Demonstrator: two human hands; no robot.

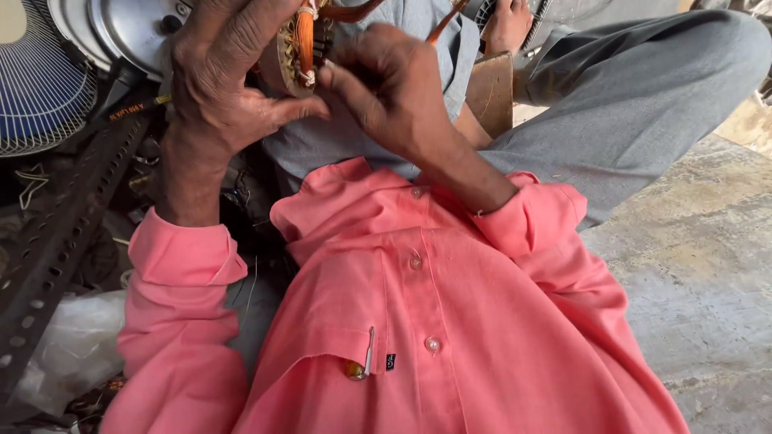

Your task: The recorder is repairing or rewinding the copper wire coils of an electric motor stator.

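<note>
Pink shirt (pixel 450 321) nearest me, a pen (pixel 367 354) clipped in its pocket. Above my lap, my left hand (pixel 221 88) curls shut around the motor coil (pixel 299 44), cradling its rim. My right hand (pixel 386 84) pinches closed on the copper winding. It looks heavy and stiff-cored, with fragile wire; best held by the metal edge. Beyond stands a fan (pixel 36 80).

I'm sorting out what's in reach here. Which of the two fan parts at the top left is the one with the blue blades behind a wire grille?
The fan guard at the far left edge: white wire grille over blue blades. The other, the round metal motor cover beside the left hand, is plain silver-grey.
</note>
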